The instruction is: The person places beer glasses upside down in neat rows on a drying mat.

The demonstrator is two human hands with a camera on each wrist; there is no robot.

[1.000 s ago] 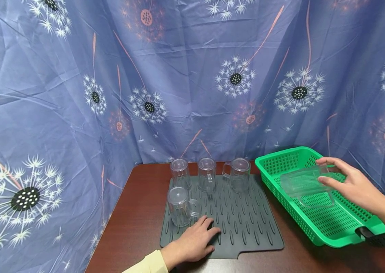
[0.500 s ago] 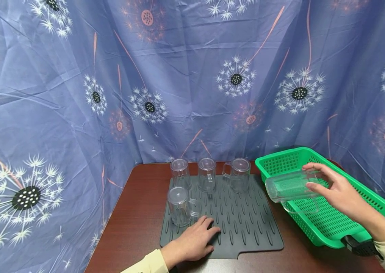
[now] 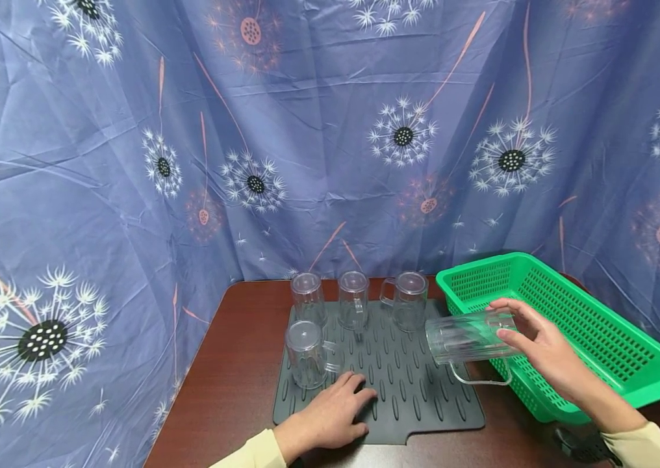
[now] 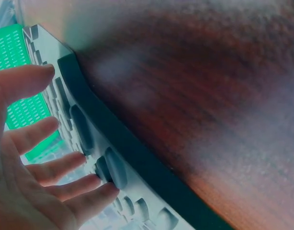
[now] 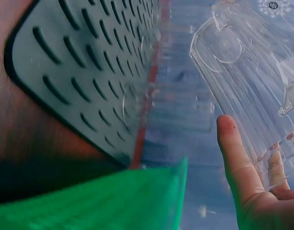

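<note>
In the head view my right hand (image 3: pixel 546 351) grips a clear mug (image 3: pixel 467 338) near its base end. The mug lies tilted on its side in the air, mouth toward the left and handle hanging down, over the right part of the grey drying mat (image 3: pixel 400 390). In the right wrist view the thumb lies along the wall of the same mug (image 5: pixel 252 91). My left hand (image 3: pixel 332 409) rests with relaxed, spread fingers on the mat's front left. Just beyond it an upside-down mug (image 3: pixel 306 354) stands with its handle to the right.
Along the mat's back edge stand three more inverted clear mugs: a left one (image 3: pixel 308 299), a middle one (image 3: pixel 354 300) and a right one (image 3: pixel 410 301). A green plastic basket (image 3: pixel 616 325) sits right of the mat on the brown table (image 3: pixel 219 370). A patterned curtain (image 3: pixel 318 130) hangs behind.
My right hand has carried the mug leftward out from above the green basket to over the mat's right side. The left hand has stayed in place.
</note>
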